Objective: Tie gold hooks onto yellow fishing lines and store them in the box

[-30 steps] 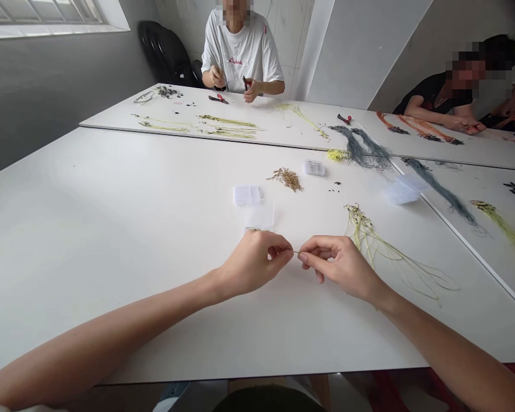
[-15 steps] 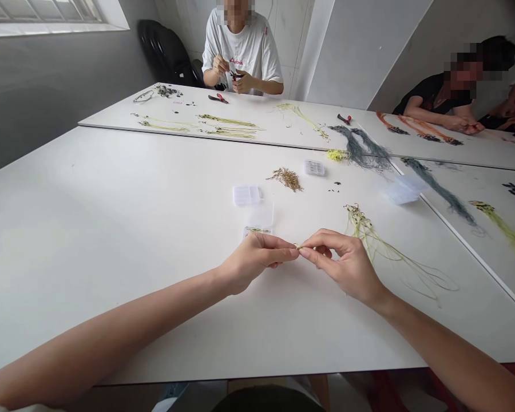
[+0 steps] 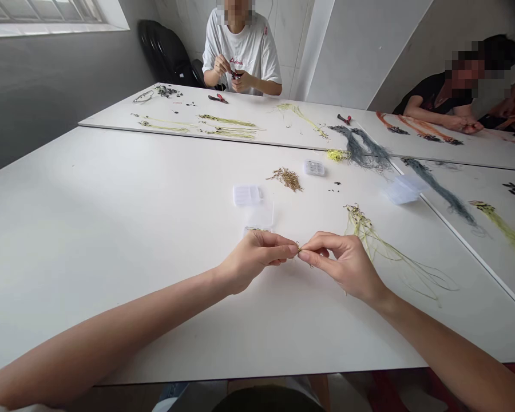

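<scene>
Left hand point(image 3: 257, 256) and right hand point(image 3: 345, 263) converge, thumbs and forefingers pinching 1 small hooked item point(image 3: 298, 248). Left hand partly hides open case point(image 3: 260, 215). Yellow-green cords point(image 3: 364, 226): 2 o'clock.

A big white worktop point(image 3: 90, 229) fills most of the room. Pale light comes from a window point(image 3: 43, 12) at the top left, above a gray wall point(image 3: 55, 86). A shiny black chair point(image 3: 165, 54) stands by the wall, behind the worktop's far part.

Both forearms angle inward, left hand point(image 3: 254, 257) and right hand point(image 3: 347, 266) pinching with fingers nearly meeting.
</scene>
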### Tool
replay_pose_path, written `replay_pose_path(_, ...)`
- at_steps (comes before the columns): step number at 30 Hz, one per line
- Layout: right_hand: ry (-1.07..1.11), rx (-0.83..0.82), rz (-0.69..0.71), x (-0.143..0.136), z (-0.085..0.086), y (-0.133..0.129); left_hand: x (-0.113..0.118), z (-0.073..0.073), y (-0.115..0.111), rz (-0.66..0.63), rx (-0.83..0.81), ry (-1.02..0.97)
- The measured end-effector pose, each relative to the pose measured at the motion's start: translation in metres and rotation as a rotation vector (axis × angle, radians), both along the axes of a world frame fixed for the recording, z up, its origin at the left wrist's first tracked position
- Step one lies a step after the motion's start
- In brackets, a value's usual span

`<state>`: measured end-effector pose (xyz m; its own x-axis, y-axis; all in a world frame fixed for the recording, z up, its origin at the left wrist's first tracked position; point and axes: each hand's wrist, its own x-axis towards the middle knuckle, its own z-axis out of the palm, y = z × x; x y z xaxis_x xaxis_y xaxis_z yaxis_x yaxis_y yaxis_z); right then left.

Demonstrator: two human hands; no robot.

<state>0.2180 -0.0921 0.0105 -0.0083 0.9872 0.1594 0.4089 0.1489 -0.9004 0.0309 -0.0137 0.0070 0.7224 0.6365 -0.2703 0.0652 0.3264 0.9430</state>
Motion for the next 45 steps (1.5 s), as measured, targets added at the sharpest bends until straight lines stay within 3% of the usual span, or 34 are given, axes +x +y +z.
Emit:
replay_pose_path(9,0.131,0.017,-0.026,-0.004,-0.004,0.001,0.003,-0.003,-0.009,0.041,0.062,-0.132)
replay_pose_path(18,0.252,0.066,-0.052,-0.009,-0.006,0.001,0.007,-0.007,-0.016,0.118,-0.092,-0.269)
replay_pose_path(27,0.377,0.046,0.016,-0.007,-0.006,0.000,0.007,-0.009,-0.014,0.060,-0.237,-0.330)
replay_pose_path(31,0.421,0.008,0.050,-0.005,-0.006,0.001,0.007,-0.006,-0.013,0.021,-0.180,-0.322)
replay_pose_path(35,0.468,-0.022,0.023,-0.003,-0.007,0.003,0.007,-0.003,-0.014,0.063,-0.066,-0.262)
replay_pose_path(41,0.495,-0.030,-0.043,-0.003,-0.008,0.005,0.008,-0.006,-0.016,0.041,-0.059,-0.225)
replay_pose_path(45,0.474,-0.015,-0.051,-0.005,-0.007,0.005,0.008,-0.006,-0.018,0.092,-0.008,-0.183)
